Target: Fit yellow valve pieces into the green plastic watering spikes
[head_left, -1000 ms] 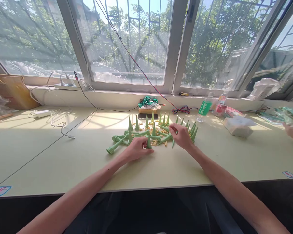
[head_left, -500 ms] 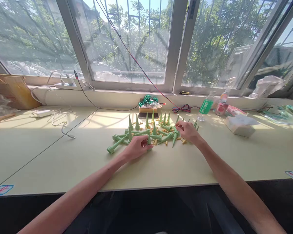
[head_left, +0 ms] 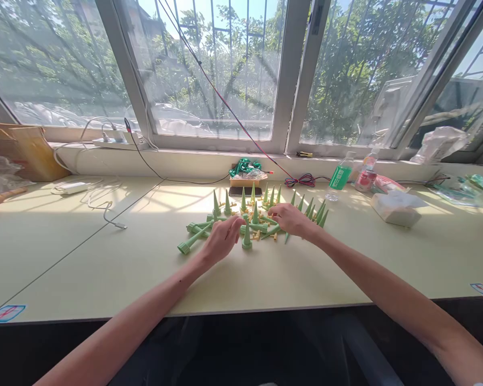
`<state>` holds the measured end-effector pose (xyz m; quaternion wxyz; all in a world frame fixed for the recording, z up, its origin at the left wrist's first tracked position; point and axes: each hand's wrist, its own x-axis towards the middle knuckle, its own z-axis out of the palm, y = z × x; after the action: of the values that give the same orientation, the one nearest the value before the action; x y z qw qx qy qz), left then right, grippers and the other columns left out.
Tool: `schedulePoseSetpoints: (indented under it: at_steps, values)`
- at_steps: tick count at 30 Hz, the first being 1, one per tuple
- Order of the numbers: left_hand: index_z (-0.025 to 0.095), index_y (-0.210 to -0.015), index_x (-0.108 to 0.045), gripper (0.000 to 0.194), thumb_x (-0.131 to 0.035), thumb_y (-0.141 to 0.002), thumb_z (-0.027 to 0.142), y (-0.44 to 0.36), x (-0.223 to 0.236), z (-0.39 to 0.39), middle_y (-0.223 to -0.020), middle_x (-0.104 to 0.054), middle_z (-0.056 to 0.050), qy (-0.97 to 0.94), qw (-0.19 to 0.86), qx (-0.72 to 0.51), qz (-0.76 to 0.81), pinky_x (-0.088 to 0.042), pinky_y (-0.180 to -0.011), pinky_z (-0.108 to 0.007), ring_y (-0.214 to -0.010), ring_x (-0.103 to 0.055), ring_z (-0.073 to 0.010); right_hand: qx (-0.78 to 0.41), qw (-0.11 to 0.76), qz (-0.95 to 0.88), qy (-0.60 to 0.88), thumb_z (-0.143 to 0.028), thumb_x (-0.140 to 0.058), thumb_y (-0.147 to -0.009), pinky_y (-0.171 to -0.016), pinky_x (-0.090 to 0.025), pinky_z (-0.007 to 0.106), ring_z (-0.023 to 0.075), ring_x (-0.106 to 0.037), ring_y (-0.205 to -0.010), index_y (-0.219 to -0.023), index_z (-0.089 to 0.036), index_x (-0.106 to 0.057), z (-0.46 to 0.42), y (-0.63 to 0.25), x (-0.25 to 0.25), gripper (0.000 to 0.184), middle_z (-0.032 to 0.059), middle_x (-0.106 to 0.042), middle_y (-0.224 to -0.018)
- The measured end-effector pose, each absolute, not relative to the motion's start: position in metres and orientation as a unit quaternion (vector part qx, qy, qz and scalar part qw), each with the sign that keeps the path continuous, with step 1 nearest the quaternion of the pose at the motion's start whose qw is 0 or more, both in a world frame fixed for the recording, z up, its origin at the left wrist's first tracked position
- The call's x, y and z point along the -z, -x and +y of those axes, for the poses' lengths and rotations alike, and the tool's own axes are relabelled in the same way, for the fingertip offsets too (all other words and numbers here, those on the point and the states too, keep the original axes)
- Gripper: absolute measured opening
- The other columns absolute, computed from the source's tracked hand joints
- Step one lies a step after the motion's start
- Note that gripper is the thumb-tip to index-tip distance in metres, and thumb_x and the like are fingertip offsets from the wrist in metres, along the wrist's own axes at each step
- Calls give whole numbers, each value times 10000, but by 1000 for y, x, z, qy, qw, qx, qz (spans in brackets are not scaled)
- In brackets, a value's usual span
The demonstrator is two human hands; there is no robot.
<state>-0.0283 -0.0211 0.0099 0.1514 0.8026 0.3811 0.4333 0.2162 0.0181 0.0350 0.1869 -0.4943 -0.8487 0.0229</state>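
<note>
my left hand (head_left: 221, 238) is loosely open just beside a green spike (head_left: 247, 239) standing upright on the pale worktop (head_left: 298, 279). my right hand (head_left: 291, 220) curls over other spikes (head_left: 255, 214); i can't tell if it grips one. sunlit windows (head_left: 209, 69) stand behind.

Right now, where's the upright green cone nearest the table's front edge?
In the head view, that green cone stands just below centre, between the left hand and right hand, nearer the left.
</note>
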Motion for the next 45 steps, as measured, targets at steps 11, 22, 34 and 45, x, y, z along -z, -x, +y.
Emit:
schedulePoseSetpoints:
  at_steps: [11, 22, 34, 45]
  values:
    - [180, -838, -589, 288, -472, -972, 407, 27, -9, -21, -414, -312, 105, -779, 119, -446, 425, -232, -456, -197, -387, -230, -74, -4, 80, -849, 523, 9, -519, -806, -635, -347, 218, 179, -598, -880, -1057, -131, -731, 70, -207, -33, 357, 96, -709, -1011]
    - [151, -711, -632, 491, -366, -999, 446, 25, -8, -20, -432, -279, 73, -778, 111, -445, 430, -240, -475, -237, -397, -258, -89, 4, 50, -839, 541, -26, -577, -813, -592, -306, 220, 165, -589, -839, -1042, -170, -700, 68, -208, -23, 297, 93, -688, -1049]
    - [150, -673, -645, 541, -352, -1015, 450, 25, -9, -20, -458, -480, 31, -804, 105, -421, 407, -326, -502, -241, -434, -437, -111, 9, 57, -832, 552, -21, -537, -844, -602, -312, 222, 173, -586, -878, -1023, -153, -671, 63, -206, -25, 260, 102, -687, -1047]
    - [170, -549, -439, 575, -322, -1018, 480, 25, -10, -21, -462, -429, 29, -817, 106, -413, 388, -280, -489, -242, -432, -403, -105, 21, 44, -829, 556, -43, -568, -851, -586, -292, 229, 176, -585, -875, -1002, -169, -677, 61, -200, -25, 225, 84, -703, -1001]
